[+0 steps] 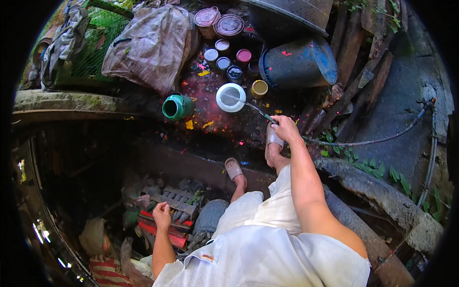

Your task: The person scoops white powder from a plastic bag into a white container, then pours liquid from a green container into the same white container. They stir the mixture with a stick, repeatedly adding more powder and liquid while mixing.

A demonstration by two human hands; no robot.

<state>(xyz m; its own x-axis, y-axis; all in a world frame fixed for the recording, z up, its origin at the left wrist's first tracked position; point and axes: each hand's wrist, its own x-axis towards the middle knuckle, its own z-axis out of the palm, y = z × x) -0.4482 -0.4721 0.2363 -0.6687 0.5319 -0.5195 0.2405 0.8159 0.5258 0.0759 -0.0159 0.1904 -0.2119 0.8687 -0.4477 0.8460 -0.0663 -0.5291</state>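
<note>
My right hand (285, 128) is wrapped round the end of a dark hose (368, 143). A green piece of it shows past my fingers. From there a thin grey line, a water stream or a rod, I cannot tell which, reaches into a round white bucket (223, 106). A green jug-like container (175, 108) lies tipped to the bucket's left, its mouth toward me. Beyond the bucket stand several small paint cans, among them a yellow-brown one (259, 88) and a pink one (244, 55). My left hand (161, 216) hangs loosely curled over clutter, nothing visible in it.
A dark barrel (299, 64) lies on its side at the back right, beside stacked wooden planks (377, 71). A whitish sack (150, 45) sits at the back left. Paint specks cover the ground. A stone kerb (382, 191) runs along the right; red-edged scrap (167, 232) lies below my left hand.
</note>
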